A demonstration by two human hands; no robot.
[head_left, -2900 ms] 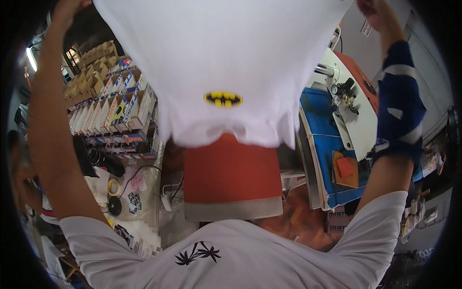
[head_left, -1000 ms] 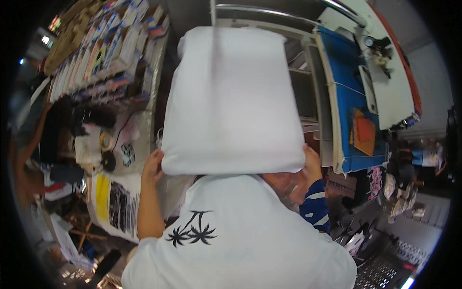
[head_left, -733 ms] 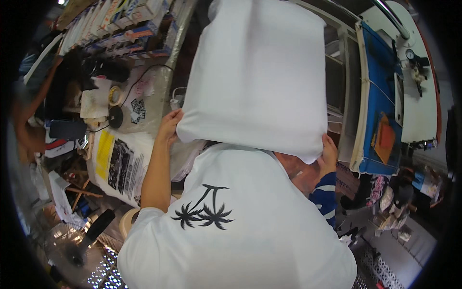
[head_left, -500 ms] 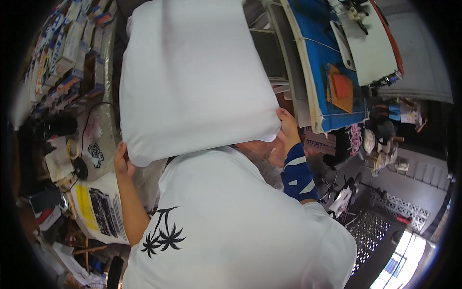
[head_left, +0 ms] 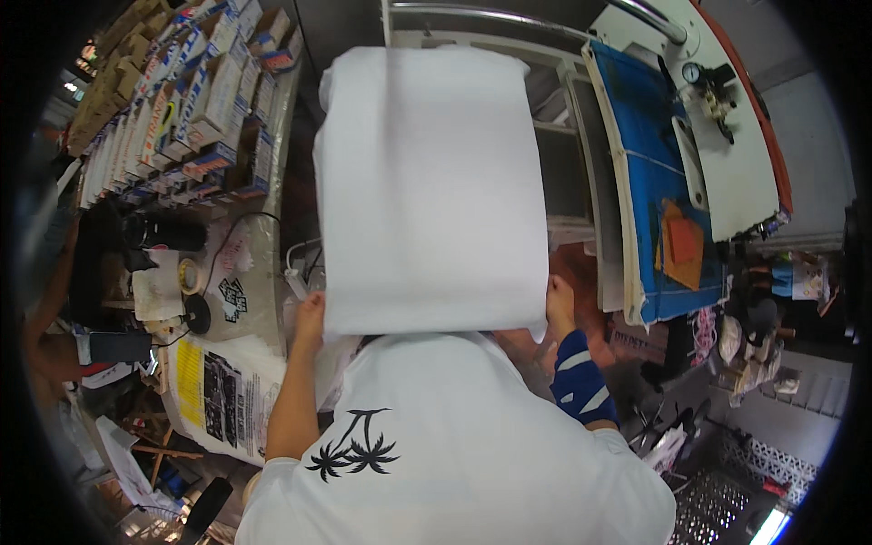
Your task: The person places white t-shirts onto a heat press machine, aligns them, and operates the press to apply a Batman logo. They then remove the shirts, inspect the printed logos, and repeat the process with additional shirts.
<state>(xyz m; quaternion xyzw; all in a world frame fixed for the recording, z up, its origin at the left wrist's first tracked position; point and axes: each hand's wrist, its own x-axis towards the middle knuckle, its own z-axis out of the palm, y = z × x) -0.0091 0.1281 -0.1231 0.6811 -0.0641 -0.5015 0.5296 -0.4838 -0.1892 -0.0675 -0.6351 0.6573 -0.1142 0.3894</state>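
A white cloth, smooth and nearly rectangular, lies spread over what seems a flat board in front of me; the cloth hides the board itself. At its near left corner my left hand has its fingers closed on the cloth's edge. My right hand grips the near right corner in the same way, with a bit of cloth hanging beside it. A faint lengthwise crease runs down the cloth, and its far corners look slightly bunched. The near edge is almost straight, close to my chest.
To the left, a plastic-covered table carries stacked long cardboard boxes, a tape roll and a black cable. On the right stand a blue padded surface with an orange piece and a white machine panel with a gauge.
The view has shifted, bringing the cloth's far edge into sight. Its near edge, tilted before, is now nearly level. Both hands still hold the near corners.
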